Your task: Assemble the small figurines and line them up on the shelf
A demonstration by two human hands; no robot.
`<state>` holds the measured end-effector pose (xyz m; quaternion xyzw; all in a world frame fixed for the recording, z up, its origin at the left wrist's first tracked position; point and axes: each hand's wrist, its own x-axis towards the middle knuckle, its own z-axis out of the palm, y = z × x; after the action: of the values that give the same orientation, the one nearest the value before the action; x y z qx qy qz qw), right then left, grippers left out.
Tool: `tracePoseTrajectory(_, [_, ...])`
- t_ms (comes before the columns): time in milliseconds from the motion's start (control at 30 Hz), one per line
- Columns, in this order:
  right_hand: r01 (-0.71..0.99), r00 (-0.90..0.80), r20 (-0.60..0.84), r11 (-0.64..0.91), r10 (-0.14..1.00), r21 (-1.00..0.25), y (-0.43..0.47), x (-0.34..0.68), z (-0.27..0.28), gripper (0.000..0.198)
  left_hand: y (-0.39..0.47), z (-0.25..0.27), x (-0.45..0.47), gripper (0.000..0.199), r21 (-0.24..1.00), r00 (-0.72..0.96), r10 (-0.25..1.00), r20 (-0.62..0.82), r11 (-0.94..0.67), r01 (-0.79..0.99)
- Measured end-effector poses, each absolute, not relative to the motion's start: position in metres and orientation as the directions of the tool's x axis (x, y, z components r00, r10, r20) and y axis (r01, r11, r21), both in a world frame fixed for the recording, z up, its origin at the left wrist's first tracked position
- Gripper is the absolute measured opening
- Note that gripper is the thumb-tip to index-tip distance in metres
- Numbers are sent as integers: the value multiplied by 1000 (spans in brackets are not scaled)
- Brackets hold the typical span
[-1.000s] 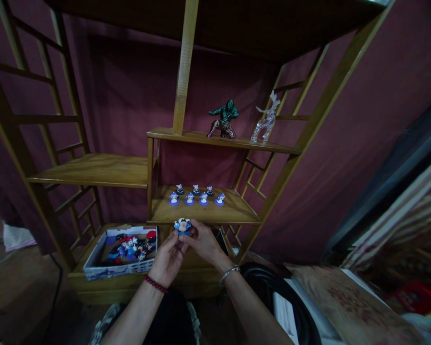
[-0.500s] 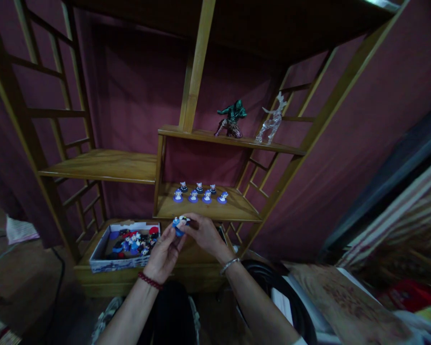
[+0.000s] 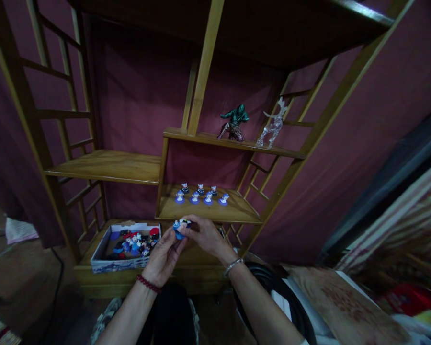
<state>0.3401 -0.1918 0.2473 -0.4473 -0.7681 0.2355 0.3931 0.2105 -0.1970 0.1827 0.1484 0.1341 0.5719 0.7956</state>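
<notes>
Small blue-based figurine: I grip it between both hands, left hand and right hand. Seven figurines already stand on the far shelf; more wait in the box left.

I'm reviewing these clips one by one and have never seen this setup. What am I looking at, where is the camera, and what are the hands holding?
There is no machine here: a person wears a camera on the head, looking forward and down at their own bare hands. The left hand and right hand together hold a small blue-based figurine in front of a wooden shelf unit. One shelf carries a group of similar small figurines; above stand a green figure and a clear deer. A box of toys sits lower left.
</notes>
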Motion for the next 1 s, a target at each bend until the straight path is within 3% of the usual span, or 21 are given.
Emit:
tracePoseTrajectory(233, [398, -225, 415, 472, 882, -787, -187, 341, 235, 39, -191, 185, 210, 14, 437, 335, 941, -39, 318, -842])
tracePoseTrajectory(433, [478, -198, 411, 454, 890, -752, -188, 345, 231, 49, -188, 188, 217, 18, 436, 339, 939, -57, 329, -838])
tracePoseTrajectory(667, [480, -158, 382, 408, 911, -776, -186, 355, 226, 52, -186, 191, 227, 6, 436, 354, 932, -80, 352, -828])
tracePoseTrajectory(1000, [403, -123, 363, 381, 924, -832, -187, 366, 222, 53, -189, 192, 236, 8, 452, 375, 925, -69, 364, -815])
